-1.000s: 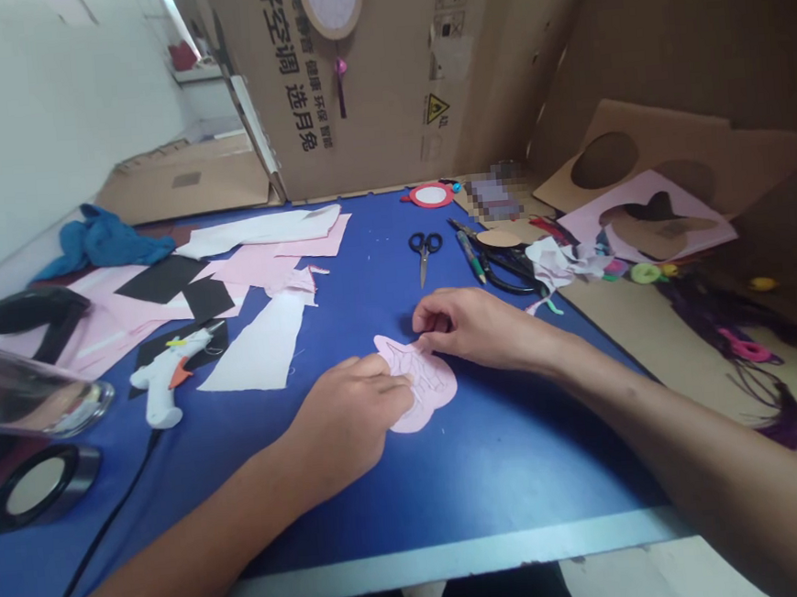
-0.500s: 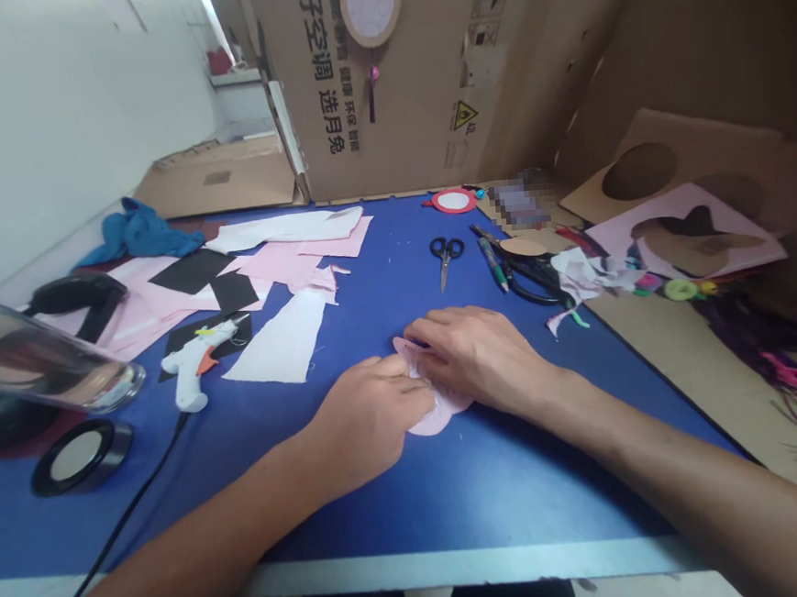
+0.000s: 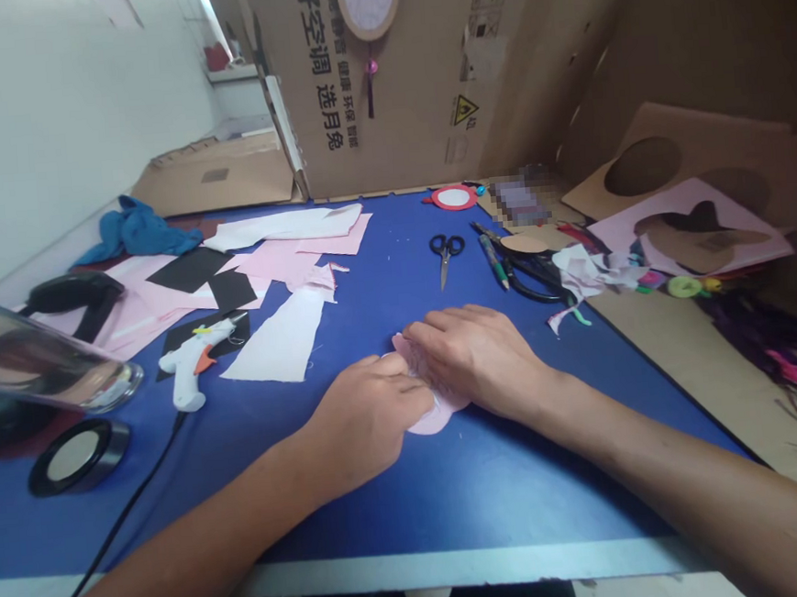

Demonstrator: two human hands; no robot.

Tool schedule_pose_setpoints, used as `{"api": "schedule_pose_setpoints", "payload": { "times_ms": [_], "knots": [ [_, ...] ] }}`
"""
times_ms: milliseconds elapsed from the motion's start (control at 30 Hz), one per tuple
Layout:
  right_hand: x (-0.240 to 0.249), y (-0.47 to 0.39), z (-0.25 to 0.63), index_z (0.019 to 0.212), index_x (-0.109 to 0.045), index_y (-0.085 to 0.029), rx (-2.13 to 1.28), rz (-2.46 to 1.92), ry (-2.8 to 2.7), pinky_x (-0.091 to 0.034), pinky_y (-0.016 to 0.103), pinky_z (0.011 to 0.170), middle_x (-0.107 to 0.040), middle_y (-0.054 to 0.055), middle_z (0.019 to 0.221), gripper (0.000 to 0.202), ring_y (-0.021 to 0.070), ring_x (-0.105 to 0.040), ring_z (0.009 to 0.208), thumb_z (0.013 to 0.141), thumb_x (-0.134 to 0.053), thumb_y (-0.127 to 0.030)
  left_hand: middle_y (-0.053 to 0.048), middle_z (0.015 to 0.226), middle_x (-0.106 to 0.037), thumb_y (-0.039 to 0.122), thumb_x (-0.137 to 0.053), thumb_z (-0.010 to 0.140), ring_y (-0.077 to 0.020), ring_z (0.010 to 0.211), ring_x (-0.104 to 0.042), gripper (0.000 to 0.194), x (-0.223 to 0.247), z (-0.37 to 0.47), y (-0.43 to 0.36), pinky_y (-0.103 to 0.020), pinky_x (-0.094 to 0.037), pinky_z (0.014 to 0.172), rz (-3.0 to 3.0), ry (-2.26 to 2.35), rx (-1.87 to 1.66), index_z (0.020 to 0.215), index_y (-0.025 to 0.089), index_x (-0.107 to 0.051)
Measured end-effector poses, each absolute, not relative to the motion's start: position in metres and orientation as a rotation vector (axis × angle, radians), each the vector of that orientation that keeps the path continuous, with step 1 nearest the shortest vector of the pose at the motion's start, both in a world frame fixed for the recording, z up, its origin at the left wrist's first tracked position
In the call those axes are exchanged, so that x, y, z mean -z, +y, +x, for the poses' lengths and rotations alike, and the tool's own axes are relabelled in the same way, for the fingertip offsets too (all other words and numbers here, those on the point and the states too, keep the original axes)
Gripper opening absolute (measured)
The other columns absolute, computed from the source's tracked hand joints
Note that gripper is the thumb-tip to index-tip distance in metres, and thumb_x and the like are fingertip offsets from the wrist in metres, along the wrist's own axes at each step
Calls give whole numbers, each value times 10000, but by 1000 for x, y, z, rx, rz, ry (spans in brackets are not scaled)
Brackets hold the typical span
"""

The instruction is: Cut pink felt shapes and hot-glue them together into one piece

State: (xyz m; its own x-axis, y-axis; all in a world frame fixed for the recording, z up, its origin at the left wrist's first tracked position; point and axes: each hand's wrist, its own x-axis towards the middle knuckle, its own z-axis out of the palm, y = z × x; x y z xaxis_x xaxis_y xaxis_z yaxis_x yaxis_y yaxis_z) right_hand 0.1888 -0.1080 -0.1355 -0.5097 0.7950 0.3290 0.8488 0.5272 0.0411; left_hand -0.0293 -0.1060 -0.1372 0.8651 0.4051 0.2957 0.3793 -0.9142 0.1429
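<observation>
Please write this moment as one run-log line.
left hand: on pink cutout | right hand: on pink cutout | scissors: lying on blue tabletop

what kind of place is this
Probably a craft workspace: the blue table has a white hot-glue gun, black-handled scissors and a partly covered pink cutout on it.

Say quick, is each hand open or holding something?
Left hand: curled on the pink cutout; grip hidden.
Right hand: curled over it too; can't tell if pinching.
</observation>
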Motion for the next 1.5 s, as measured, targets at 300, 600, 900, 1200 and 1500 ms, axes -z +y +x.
{"api": "schedule_pose_setpoints", "payload": {
  "times_ms": [300, 600, 900, 1200, 1500],
  "knots": [
    [129, -116, 190, 994, -735, -204, 248, -1271, -2475, -250, 377, 657, -685, 40, 832, 204, 187, -517, 683, 1079, -552, -235, -53, 804, -668, 35, -470, 923, -229, 812, -600, 289, 138, -29, -106, -366, -457, 702, 2989, 610, -465, 777, 195, -661],
    [116, -120, 190, 1107, -751, -242, -578, -1195, -2146, -464, 292, 765, -786, 8, 1030, 170, 167, -690, 893, 1019, -625, -169, -78, 923, -728, 46, -454, 957, -239, 951, -692, 300, 137, -31, -109, -340, -575, 821, 2923, 667, -358, 876, 179, -711],
    [108, -118, 190, 1114, -714, -225, -1445, -1068, -1666, -503, 257, 594, -705, -10, 835, 166, 134, -617, 677, 1026, -686, -363, -79, 981, -778, 55, -452, 1001, -233, 1026, -720, 318, 143, -30, -107, -354, -603, 949, 2948, 543, -540, 908, 166, -735],
    [124, -97, 203, 1116, -662, -211, -1401, -1235, -1522, -598, 286, 606, -769, 16, 843, 175, 163, -716, 672, 944, -691, -225, -32, 911, -758, -7, -516, 902, -221, 858, -639, 259, 135, -29, -108, -349, -495, 720, 2977, 583, -333, 822, 190, -664],
    [129, -92, 221, 1031, -774, -238, -783, -1487, -1983, -511, 281, 724, -801, -5, 913, 168, 165, -721, 812, 900, -692, -171, -35, 907, -775, -17, -528, 869, -224, 803, -595, 248, 134, -30, -108, -365, -426, 679, 3030, 591, -291, 822, 193, -650]
  ]
}}
